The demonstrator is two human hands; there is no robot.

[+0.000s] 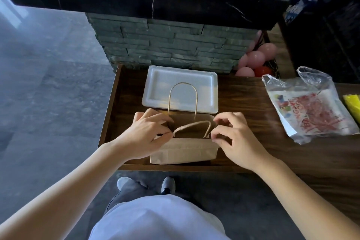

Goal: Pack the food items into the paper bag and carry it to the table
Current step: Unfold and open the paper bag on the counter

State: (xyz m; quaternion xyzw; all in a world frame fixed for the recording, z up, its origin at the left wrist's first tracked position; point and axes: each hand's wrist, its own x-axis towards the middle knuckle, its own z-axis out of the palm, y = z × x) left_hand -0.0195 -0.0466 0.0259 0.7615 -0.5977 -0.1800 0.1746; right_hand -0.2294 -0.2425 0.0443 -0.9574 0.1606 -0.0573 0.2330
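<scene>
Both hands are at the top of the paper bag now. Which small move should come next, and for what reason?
Probably spread the mouth of the paper bag wider: the left hand and right hand pinch its rim at opposite ends, the opening looks narrow, and the white foam box behind it is not yet packed.

Matt brown paper bag [183,151]; white foam box [180,88]; glossy dark wood counter [243,99]; crinkled clear plastic bag [309,107].
</scene>
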